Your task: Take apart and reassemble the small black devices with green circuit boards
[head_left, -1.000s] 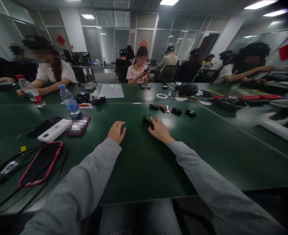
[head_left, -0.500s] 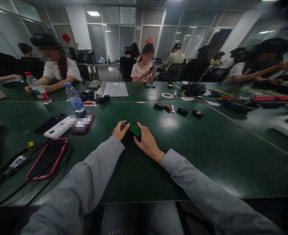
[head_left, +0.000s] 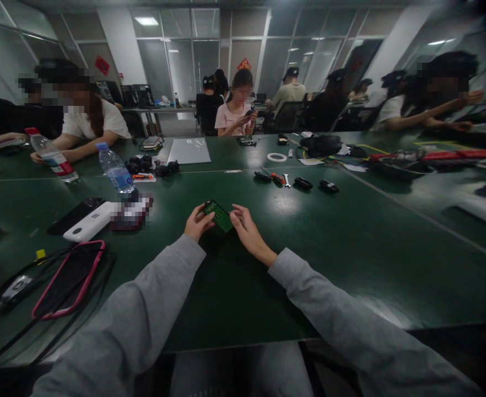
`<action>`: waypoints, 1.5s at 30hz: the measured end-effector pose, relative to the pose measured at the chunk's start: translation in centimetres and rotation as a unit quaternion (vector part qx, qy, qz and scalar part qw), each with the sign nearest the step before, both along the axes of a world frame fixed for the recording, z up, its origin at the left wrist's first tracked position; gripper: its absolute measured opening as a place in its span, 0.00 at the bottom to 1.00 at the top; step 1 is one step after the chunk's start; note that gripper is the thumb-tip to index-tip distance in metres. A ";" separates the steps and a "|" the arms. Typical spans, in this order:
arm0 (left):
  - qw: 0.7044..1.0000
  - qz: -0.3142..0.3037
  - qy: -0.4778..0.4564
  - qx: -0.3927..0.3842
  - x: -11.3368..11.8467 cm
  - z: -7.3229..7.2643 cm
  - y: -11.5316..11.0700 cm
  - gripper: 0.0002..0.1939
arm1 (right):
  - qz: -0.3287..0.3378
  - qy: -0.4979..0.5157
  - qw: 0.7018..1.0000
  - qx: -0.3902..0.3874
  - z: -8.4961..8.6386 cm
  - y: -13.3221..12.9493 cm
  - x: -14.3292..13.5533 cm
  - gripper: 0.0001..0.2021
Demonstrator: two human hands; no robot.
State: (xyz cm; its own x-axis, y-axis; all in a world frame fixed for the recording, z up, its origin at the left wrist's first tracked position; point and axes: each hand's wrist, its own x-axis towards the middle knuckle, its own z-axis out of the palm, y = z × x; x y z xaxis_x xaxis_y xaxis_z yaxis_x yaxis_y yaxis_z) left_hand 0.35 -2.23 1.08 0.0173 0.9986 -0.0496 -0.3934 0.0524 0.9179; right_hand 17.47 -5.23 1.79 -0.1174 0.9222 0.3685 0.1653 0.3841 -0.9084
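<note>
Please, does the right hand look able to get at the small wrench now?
Probably yes: the right hand looks open, and only bare tabletop shows between it and the wrench, though the orange screwdriver handle lies close beside.

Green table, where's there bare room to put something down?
One bare patch of table lies between the forearms, from the green board to the near edge. Another stretches from the right sleeve up to the wrench. It's crowded on the left, with the pink-edged phone, cables and white power bank.
</note>
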 end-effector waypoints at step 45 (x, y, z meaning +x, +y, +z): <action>0.989 -0.088 -0.096 -0.070 3.2 0.3 -2.4 0.22 | 0.023 -0.029 0.999 -0.012 -0.6 0.0 0.0 0.25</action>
